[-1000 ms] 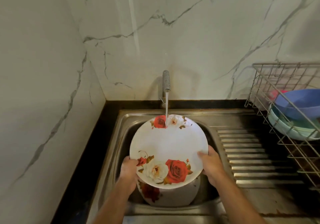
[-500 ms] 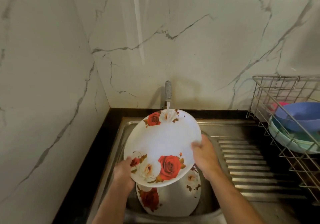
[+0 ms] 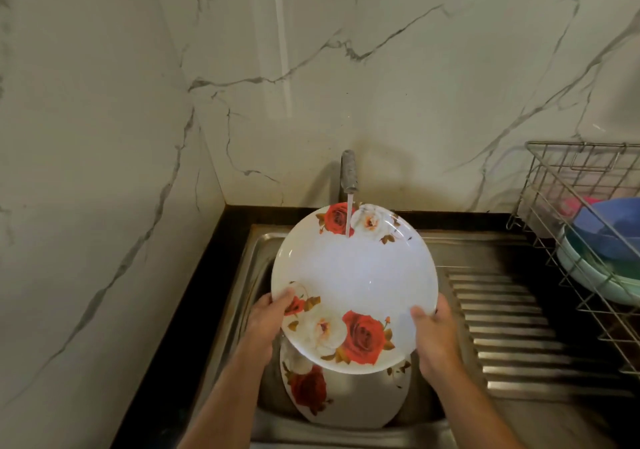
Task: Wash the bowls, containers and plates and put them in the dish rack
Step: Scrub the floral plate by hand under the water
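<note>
Second plate: lowest in the sink, mostly hidden under the held plate.
Left hand: thumb over the held plate's near-left rim, pinching it.
Right hand: grips the near-right rim.
Held plate: rose-patterned, tilted above the basin — far edge under the tap, water landing on it.
Room: ribbed drainboard right of the plate lies open.
Dish rack: further right, holding a blue bowl and a pale green one.
</note>
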